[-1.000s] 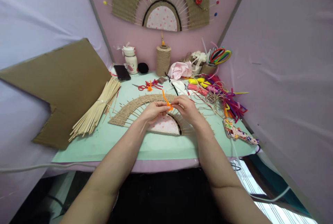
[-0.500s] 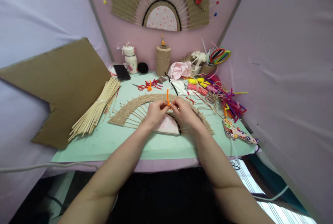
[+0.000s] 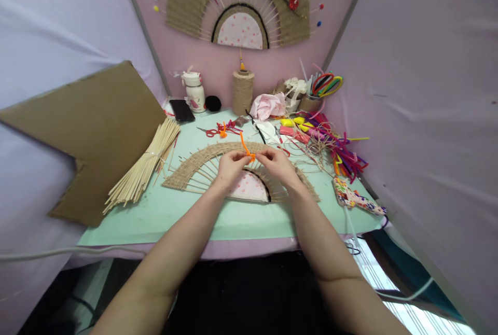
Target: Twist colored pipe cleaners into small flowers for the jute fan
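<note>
Pinching orange fuzzy stem in grip of left hand and right hand, over woven fan on counter. Probably light, soft, bendable, easily crushed; best held at bunched lower end, clear of leaning tip.

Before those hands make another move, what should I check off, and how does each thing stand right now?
1. Left hand holding the orange stem: ok, pinched between the fingertips.
2. Right hand on it too: ok, fingertips closed at its lower end.
3. Shape of that lower end: cannot tell, the fingers partly hide it.
4. Woven fan lying flat: ok, on the table beneath the hands.
5. Red scissors away from the fingers: ok, lying beyond the fan.
6. Loose string tidy: not ok, tangled at the right.
</note>
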A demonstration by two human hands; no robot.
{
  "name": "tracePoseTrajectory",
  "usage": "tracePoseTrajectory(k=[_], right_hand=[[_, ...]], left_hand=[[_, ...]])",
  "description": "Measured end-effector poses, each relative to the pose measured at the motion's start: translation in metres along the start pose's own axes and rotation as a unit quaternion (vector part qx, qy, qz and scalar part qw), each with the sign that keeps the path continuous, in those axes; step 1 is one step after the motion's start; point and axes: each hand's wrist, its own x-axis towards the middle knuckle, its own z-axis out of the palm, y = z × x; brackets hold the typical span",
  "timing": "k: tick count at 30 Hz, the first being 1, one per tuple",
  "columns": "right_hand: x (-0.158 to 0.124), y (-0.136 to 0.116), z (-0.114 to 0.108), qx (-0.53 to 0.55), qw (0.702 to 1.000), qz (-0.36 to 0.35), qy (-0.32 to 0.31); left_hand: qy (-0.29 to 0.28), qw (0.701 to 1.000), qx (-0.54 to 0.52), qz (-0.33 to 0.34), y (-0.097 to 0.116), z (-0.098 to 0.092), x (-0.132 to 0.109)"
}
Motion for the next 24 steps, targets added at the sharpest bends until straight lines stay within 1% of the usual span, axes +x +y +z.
tracePoseTrajectory(k=[2, 5, 9, 11, 14, 16, 17, 19, 22, 24], right_hand=[[-0.001, -0.001, 0.003, -0.01, 1.0, -0.001, 0.006], [-0.003, 0.0, 0.008, -0.036, 0.999, -0.026, 0.029], [-0.006, 0.0, 0.012, -0.089, 0.993, -0.061, 0.046], [-0.006, 0.0, 0.013, -0.133, 0.985, -0.099, 0.043], [-0.005, -0.001, 0.012, -0.211, 0.96, -0.183, 0.027], [-0.004, 0.001, 0.012, -0.238, 0.945, -0.222, 0.013], [-0.004, 0.002, 0.012, -0.236, 0.944, -0.231, 0.009], [-0.003, 0.003, 0.011, -0.197, 0.958, -0.211, 0.008], [-0.003, 0.004, 0.012, -0.087, 0.99, -0.105, 0.015], [-0.003, 0.003, 0.013, -0.051, 0.997, -0.054, 0.031]], left_hand=[[-0.008, 1.0, -0.003, 0.0, 0.001, 0.0, 0.0], [-0.021, 1.0, -0.002, 0.013, -0.001, 0.0, 0.0], [-0.035, 0.998, 0.042, 0.017, -0.002, 0.0, 0.0], [-0.037, 0.998, 0.055, 0.007, -0.001, -0.001, -0.001], [-0.054, 0.996, 0.064, -0.007, 0.001, -0.004, -0.003], [-0.071, 0.995, 0.072, -0.014, 0.002, -0.006, -0.003], [-0.075, 0.994, 0.072, -0.019, 0.002, -0.006, -0.003], [-0.069, 0.996, 0.054, -0.03, 0.001, -0.007, -0.001], [-0.05, 0.998, 0.008, -0.034, 0.0, -0.005, 0.001], [-0.05, 0.998, -0.014, -0.032, 0.0, -0.004, 0.001]])
